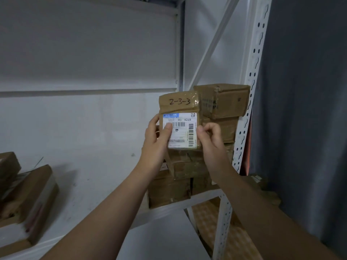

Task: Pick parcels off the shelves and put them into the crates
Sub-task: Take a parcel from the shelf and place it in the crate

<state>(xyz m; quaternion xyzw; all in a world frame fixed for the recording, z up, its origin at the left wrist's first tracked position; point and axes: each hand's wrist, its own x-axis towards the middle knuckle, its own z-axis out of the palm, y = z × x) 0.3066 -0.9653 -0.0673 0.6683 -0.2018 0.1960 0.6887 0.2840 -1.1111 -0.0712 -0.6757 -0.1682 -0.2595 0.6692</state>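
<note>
A small brown cardboard parcel (pixel 179 109) marked "2-3-3", with a white barcode label on its front, is held upright in front of the shelf. My left hand (pixel 157 134) grips its left edge, thumb lying across the label. My right hand (pixel 210 136) pinches its right edge with curled fingers. Behind it stands a stack of brown parcels (pixel 223 102) at the right end of the white shelf (pixel 169 206). No crate is in view.
Flat cardboard parcels (pixel 32 199) lie on the shelf at the far left. A white perforated upright (pixel 249 91) bounds the rack on the right, with a grey curtain (pixel 304 109) beyond it. A lower shelf level shows under my arms.
</note>
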